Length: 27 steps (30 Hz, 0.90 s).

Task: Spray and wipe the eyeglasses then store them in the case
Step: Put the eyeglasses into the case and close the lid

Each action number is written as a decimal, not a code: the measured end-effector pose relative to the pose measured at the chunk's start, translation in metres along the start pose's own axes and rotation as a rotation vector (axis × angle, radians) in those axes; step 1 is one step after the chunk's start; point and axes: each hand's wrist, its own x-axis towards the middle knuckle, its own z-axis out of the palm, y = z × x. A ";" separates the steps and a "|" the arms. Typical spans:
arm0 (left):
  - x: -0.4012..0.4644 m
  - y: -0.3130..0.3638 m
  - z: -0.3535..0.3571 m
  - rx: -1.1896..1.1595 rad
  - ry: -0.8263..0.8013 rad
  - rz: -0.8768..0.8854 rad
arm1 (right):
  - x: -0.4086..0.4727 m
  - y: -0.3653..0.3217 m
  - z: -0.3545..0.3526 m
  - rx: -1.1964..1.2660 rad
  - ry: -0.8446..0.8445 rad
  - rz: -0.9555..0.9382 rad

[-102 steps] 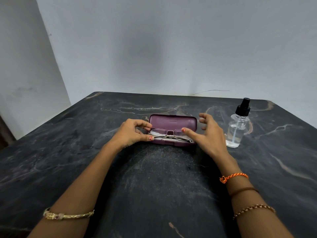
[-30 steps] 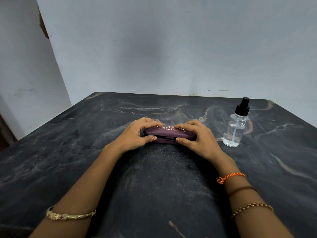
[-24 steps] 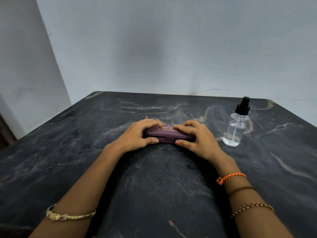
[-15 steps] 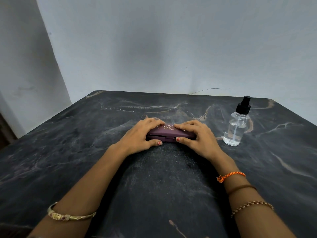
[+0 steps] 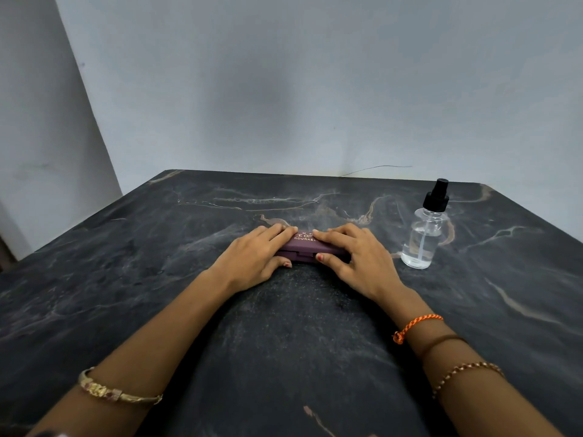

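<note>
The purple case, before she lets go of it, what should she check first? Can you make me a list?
1. Lid of the purple case down flat: ok, no gap shows along the front edge.
2. Latch fully clicked: cannot tell.
3. Eyeglasses inside: cannot tell, the shut case hides them.
4. Left hand and right hand both pressing on the lid: ok, fingers on top, thumbs at the front edge.
5. Spray bottle upright and apart from the right hand: ok.
6. Case resting flat on the table: ok.
</note>
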 end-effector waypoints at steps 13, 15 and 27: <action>0.000 0.002 -0.002 0.043 -0.039 0.009 | -0.002 0.000 0.001 -0.127 -0.024 -0.048; 0.000 0.003 -0.002 0.052 -0.045 0.007 | -0.003 -0.001 0.001 -0.168 -0.034 -0.060; 0.000 0.003 -0.002 0.052 -0.057 -0.011 | -0.005 -0.004 0.000 -0.295 -0.113 -0.125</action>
